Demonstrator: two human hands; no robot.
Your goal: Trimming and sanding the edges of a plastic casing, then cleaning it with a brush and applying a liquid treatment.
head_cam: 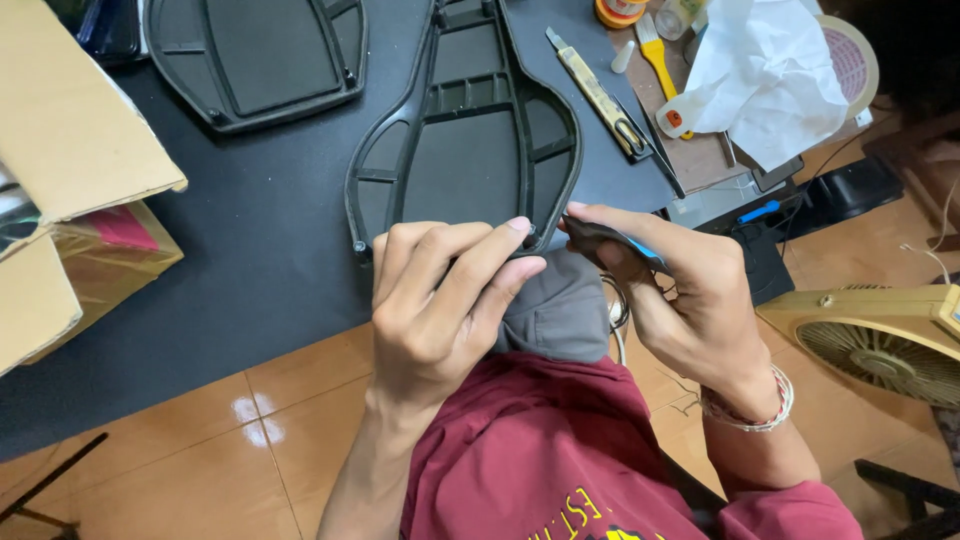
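While the left hand (440, 300) grips the black frame (465, 130), right hand (680, 290) fingers clench a dark tool (610, 240).

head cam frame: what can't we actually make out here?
Head view only:
- Small dark piece with a blue edge in the right hand: mostly covered by that hand's fingers; shape unclear.
- Left hand hides the near end of the black plastic frame.
- Second black frame: cut off by the top edge.
- Beige fan: cut off by the right edge.
- Items under the white plastic bag: hidden.
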